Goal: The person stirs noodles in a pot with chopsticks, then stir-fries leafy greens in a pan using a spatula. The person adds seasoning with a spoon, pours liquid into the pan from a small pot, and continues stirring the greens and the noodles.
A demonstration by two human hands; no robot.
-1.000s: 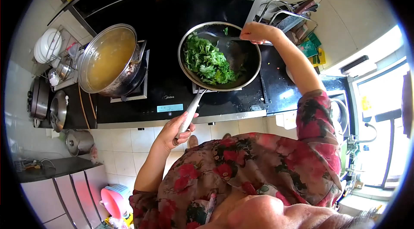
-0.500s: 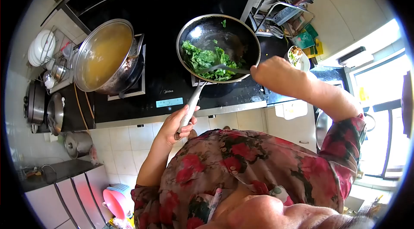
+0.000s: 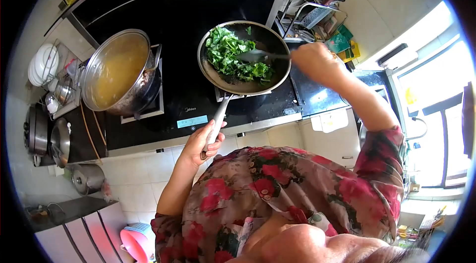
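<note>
My left hand [image 3: 201, 145] is wrapped round the pale handle of a dark frying pan [image 3: 210, 73] on the right side of the stove. Chopped leafy greens [image 3: 227, 52] lie heaped across the pan's left and middle. Gripped in my right hand [image 3: 317, 63] is the handle of a spatula [image 3: 255, 56], which reaches in over the pan's right rim. The spatula's dark blade touches the greens near the pan's middle.
A large pot [image 3: 119, 72] of yellowish liquid stands on the left burner. A wire rack [image 3: 310, 20] with knives and a grater is behind the pan at right. Plates [image 3: 44, 64] stand in a rack at far left, near stacked pans [image 3: 37, 134].
The spatula has moved from the pan's near side up toward its middle. The greens have shifted toward the far left and spread. My left hand keeps hold of the handle.
</note>
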